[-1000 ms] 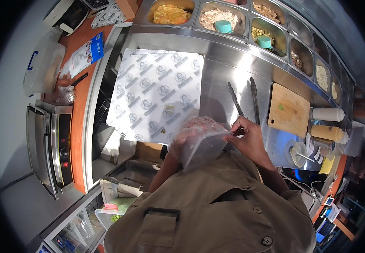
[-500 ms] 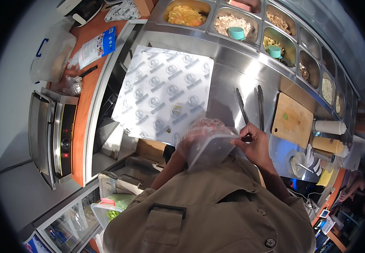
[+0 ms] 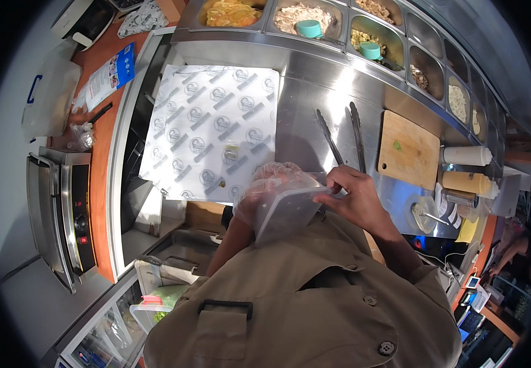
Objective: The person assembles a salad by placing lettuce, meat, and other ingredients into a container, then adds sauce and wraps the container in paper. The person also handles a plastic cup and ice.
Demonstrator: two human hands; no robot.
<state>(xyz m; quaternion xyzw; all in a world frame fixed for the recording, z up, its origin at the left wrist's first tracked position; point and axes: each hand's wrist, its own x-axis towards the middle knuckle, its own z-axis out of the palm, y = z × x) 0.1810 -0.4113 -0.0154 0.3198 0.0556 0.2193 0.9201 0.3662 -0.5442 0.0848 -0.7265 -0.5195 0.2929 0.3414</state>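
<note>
A translucent plastic container [image 3: 287,214] is tilted on its side close against my body. My left hand [image 3: 271,183], in a loose clear plastic glove, grips it from the left; the container partly hides those fingers. My bare right hand [image 3: 356,195] is closed on the container's upper right corner, thumb along the rim and fingers bent over it. What is inside the container cannot be made out. Just beyond my hands lie printed white paper sheets [image 3: 207,132] with small food scraps on them. Dark tongs [image 3: 358,136] rest on the steel counter past my right hand.
A wooden cutting board [image 3: 409,150] with a green scrap lies right of the tongs, beside squeeze bottles [image 3: 466,156]. Steel food pans [image 3: 305,18] line the far edge. At left are a contact grill [image 3: 63,208] and a blue-and-white bag [image 3: 109,76] on an orange-brown counter.
The whole scene has shifted left and slightly down in the view. My right fingers have shifted from a tight pinch to bending over the container's corner. My left hand still holds it.
</note>
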